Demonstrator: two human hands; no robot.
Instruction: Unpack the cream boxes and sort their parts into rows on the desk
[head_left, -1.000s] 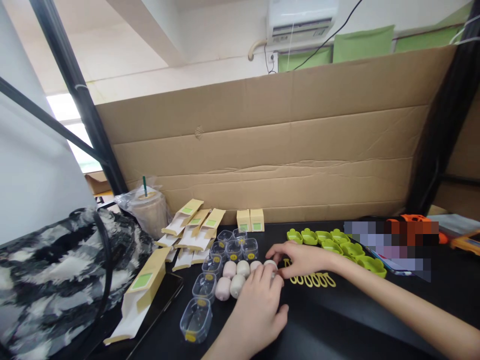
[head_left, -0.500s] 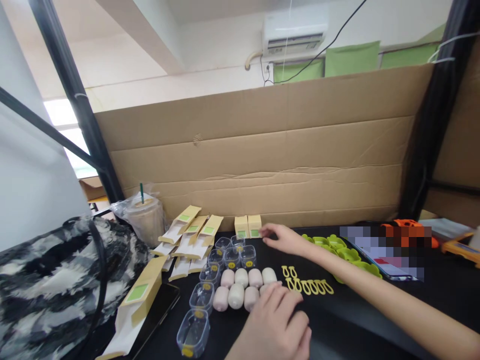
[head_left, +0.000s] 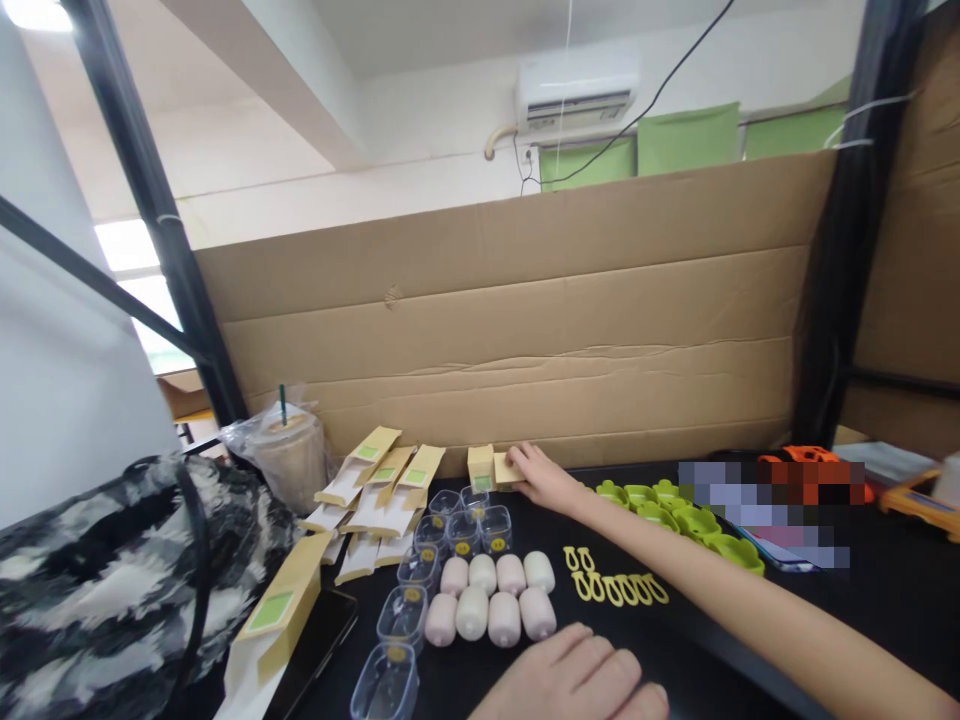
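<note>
My right hand point(head_left: 544, 478) reaches to the back of the black table. Its fingers are closed on a small tan cardboard box point(head_left: 504, 470), which tilts beside a similar upright box point(head_left: 480, 468). My left hand point(head_left: 574, 680) hovers low at the front, back of the hand up, fingers loosely bent and nothing visible in them. Just beyond it, several pale pink and white rounded pieces point(head_left: 503, 618) lie in two rows. Left of these stand clear plastic cups point(head_left: 403, 615) with yellow face stickers. Yellow loop-shaped pieces point(head_left: 615, 588) lie to the right.
Opened tan boxes point(head_left: 386, 490) are piled at the back left, near a bagged drink cup point(head_left: 289, 450). Another opened box point(head_left: 281, 610) overlaps a black phone point(head_left: 322, 640). Green trays point(head_left: 694, 522) lie under my right forearm's far side. A cardboard wall point(head_left: 510, 330) closes the back.
My right hand has moved onto the right-hand small box and tilted it. My left hand has drawn back toward me, uncovering the front row of pink and white pieces.
</note>
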